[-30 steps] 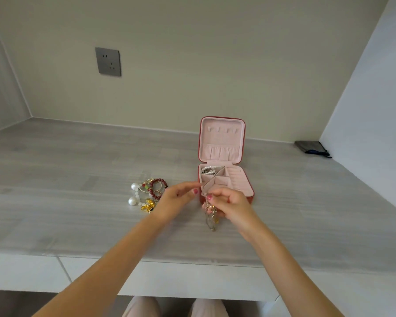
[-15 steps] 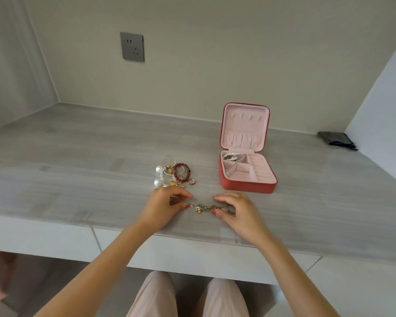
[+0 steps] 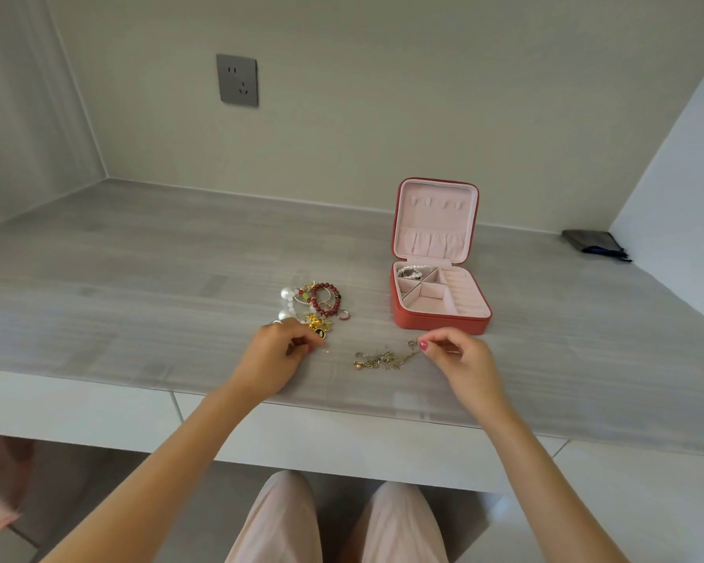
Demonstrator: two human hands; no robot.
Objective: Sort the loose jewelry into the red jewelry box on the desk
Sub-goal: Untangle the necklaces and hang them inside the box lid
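Head view showed the left hand [image 3: 279,351] low over the grey tabletop [image 3: 139,278], its fingers curled and its thumb and forefinger pinching one thin end of a gold chain necklace [image 3: 383,356]. The right hand [image 3: 454,355] pinched the other end of that chain between thumb and forefinger, the remaining fingers curled under. The chain was stretched between the two hands near the front edge of the tabletop, and its bunched middle, with small gold charms and a bead, lay on the surface. Both forearms reached in from the bottom of the picture.

Just behind the left hand lay a pile of loose jewelry [image 3: 311,304]: large white pearls, a dark red bead bracelet, gold pieces and a small ring, all touching or overlapping one another. To the right of the pile, just beyond the right hand, stood the red jewelry box [image 3: 439,321] with its lid upright and its pink lining showing. A pearl piece [image 3: 413,271] sat in the box's rear left compartment; the other compartments and the ring slots on the right showed only lining.

Farther back, a grey wall socket [image 3: 236,80] was set in the beige wall, and a dark pouch [image 3: 594,242] lay in the far right corner of the tabletop, well apart from the box.
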